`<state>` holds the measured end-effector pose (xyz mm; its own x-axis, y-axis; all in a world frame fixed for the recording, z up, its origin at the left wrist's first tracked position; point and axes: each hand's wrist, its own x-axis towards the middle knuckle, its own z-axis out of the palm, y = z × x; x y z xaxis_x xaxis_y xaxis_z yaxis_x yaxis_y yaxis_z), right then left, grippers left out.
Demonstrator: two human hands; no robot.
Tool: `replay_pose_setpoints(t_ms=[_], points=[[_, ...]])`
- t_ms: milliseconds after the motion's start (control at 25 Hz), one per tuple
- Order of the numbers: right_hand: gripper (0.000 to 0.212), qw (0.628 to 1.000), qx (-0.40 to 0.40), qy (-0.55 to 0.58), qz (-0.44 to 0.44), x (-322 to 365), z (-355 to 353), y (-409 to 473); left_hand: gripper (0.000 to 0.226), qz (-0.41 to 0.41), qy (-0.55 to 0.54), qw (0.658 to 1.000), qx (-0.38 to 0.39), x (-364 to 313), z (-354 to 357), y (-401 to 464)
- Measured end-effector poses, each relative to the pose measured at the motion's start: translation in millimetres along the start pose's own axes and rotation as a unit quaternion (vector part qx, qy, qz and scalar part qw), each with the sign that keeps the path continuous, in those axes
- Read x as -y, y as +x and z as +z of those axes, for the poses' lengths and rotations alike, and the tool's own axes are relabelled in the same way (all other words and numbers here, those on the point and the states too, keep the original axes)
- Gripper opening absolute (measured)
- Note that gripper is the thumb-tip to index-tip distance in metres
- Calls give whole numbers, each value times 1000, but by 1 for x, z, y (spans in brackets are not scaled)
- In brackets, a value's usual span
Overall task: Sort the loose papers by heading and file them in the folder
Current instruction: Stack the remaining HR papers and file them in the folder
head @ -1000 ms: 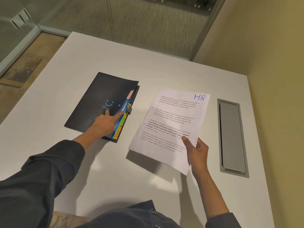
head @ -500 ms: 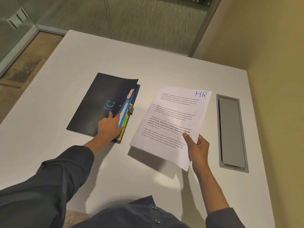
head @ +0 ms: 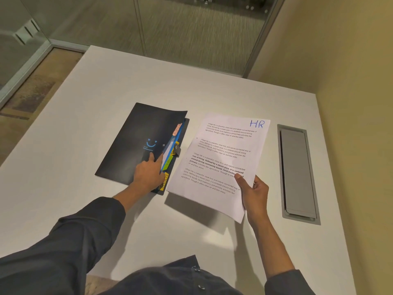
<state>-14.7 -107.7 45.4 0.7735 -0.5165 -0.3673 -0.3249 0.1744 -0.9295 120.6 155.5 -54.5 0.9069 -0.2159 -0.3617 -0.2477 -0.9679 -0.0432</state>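
A black folder (head: pixel 131 143) with a blue smiley lies on the white table (head: pixel 85 116), coloured divider tabs (head: pixel 176 130) showing along its right edge. My left hand (head: pixel 147 173) grips the cover's right edge near the bottom and lifts it a little, thumb on top, fingers under. To the right, my right hand (head: pixel 254 191) pinches the lower right of a stack of white papers (head: pixel 221 158) held just above the table. The top sheet bears printed text and a handwritten blue "HR" at its upper right corner.
A grey recessed cable hatch (head: pixel 297 173) is set in the table at the right, close to a beige wall (head: pixel 350 81). Glass partitions (head: pixel 191 28) stand behind the table's far edge. My dark sleeves fill the lower part of the view.
My left hand has curled round the folder cover's right edge and raised it slightly, showing more of the dividers. The papers in my right hand have stayed about where they were.
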Motion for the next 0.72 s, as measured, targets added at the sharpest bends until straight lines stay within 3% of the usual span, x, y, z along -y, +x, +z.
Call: replay_pose_setpoints(t_ms=[720], points=[[20,1000,-2,0,-1,-1,-7,-4,81,-15,-21,1000,-13,-4,1,-1]])
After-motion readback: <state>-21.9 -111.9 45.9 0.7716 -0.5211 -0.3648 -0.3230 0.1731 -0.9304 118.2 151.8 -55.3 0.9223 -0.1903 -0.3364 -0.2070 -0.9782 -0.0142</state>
